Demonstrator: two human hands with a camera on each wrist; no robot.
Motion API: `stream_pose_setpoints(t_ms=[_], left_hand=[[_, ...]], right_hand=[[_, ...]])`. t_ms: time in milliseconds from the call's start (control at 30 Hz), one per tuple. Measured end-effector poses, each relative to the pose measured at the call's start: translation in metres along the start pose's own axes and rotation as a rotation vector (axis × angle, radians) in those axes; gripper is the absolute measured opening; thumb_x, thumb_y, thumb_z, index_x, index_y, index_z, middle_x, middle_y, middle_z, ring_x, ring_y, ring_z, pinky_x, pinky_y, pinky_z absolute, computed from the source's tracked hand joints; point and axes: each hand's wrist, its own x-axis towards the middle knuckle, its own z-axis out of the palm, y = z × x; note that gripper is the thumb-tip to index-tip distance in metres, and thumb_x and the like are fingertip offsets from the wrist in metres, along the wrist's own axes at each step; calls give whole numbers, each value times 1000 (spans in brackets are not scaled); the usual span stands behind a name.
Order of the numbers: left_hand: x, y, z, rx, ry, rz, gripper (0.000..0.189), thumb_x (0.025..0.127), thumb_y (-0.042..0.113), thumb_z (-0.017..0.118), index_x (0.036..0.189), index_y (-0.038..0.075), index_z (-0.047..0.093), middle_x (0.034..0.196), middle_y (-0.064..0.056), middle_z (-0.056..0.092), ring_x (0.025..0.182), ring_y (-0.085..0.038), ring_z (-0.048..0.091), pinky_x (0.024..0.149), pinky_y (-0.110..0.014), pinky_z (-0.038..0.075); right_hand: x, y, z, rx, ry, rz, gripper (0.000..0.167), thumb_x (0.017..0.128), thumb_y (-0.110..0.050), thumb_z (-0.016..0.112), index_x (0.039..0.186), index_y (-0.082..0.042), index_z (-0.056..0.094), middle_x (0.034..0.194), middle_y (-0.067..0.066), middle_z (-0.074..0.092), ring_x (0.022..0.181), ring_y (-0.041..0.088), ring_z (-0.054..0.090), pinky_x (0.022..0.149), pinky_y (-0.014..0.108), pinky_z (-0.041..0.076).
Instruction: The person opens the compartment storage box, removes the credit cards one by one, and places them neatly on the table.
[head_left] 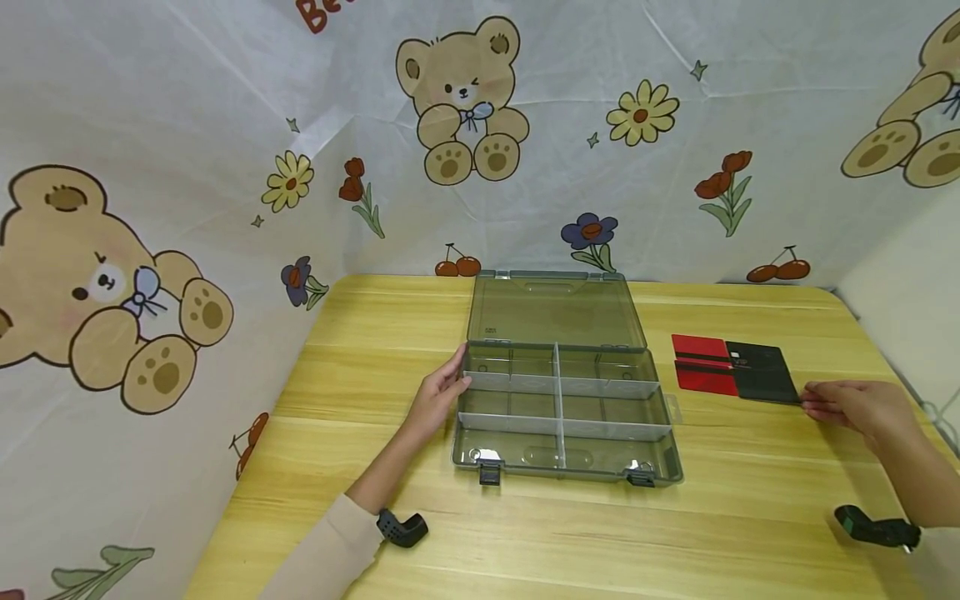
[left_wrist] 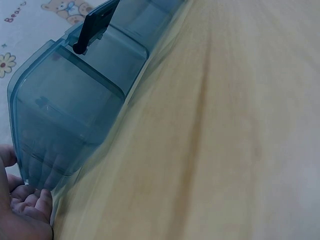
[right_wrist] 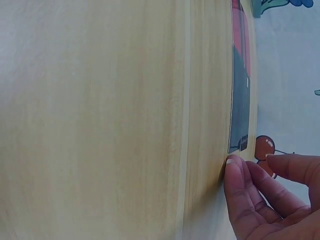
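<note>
A translucent grey-green compartment box (head_left: 566,473) lies on the table with its lid (head_left: 557,310) folded back. White dividers split its inside into several compartments. My left hand (head_left: 441,390) grips the box's left side, thumb at the rim and fingers against the outer wall. In the left wrist view, that hand (left_wrist: 25,210) has curled fingers at the box's corner. To the right of the box lie flat red cards (head_left: 705,379) beside black cards (head_left: 765,375). My right hand (head_left: 855,404) touches the black cards' right edge with its fingertips; its thumb (right_wrist: 290,166) stands apart from them.
Two dark latches (head_left: 490,475) stick out from the box's front edge. A bear-printed cloth (head_left: 540,192) hangs along the table's back and left. Wood-grain tabletop (head_left: 600,542) lies in front of the box. A black wrist camera (head_left: 402,529) sits on each forearm.
</note>
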Motion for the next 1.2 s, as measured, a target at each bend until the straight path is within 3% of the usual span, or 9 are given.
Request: stream_pose_setpoints(t_ms=[200,300,467,600,733,900,1033,1133,1200], left_hand=[[1,2,0,7,-11,-24,57,105,4,50,157,-2,26,167,-14,19,153,-25,19,119,-24,23],[-1,12,1,1,-25,-32,57,105,2,49,156,-5,24,166,-17,17,153,-28,18,119,-25,22],[-7,31,4,0,-36,-36,57,104,2,50,155,-7,25,165,-20,18,152,-31,19,119,-26,23],[-7,32,5,-7,-34,-39,57,104,1,50,155,-8,25,165,-20,18,152,-31,19,119,-26,24],[-4,24,4,1,-36,-34,57,104,1,50,155,-8,25,165,-20,18,152,-30,20,119,-25,24],[0,0,-1,0,-6,-32,57,105,2,50,156,-4,26,166,-17,19,152,-30,20,119,-27,23],[-5,-8,-6,-12,15,-22,57,105,4,51,157,-1,29,166,-14,22,152,-29,22,118,-26,25],[-8,-9,-10,-9,17,-24,57,105,6,50,158,3,29,166,-9,24,152,-24,24,119,-26,26],[-10,0,-16,-6,15,-45,57,106,6,48,159,4,28,166,-8,24,152,-23,24,119,-29,26]], right_hand=[[0,1,-1,69,-26,-8,40,104,-6,54,76,-23,77,75,-4,75,67,11,73,64,27,62],[0,3,-2,68,-22,-13,40,104,-6,54,76,-23,76,75,-4,75,68,11,73,64,27,62],[2,7,-2,-28,15,-39,39,103,-8,55,76,-27,76,75,-9,74,67,8,73,64,27,62],[1,9,-1,-162,67,-72,35,103,-11,56,79,-28,76,76,-15,72,68,5,72,65,28,63],[1,9,-1,-166,79,-83,35,103,-11,55,80,-29,75,76,-15,72,68,6,72,65,29,63],[-1,4,2,-19,-10,-89,37,104,-12,56,81,-31,76,78,-6,75,70,11,74,66,29,63],[-4,0,8,31,-110,-81,32,106,-17,55,87,-31,78,85,-3,77,77,12,75,69,28,63],[-7,-4,13,-1,-153,-98,32,107,-20,53,91,-32,78,90,-4,77,81,10,75,72,27,62],[-9,-8,18,-35,-166,-131,31,107,-21,52,95,-33,77,93,-5,77,84,9,74,72,26,62]])
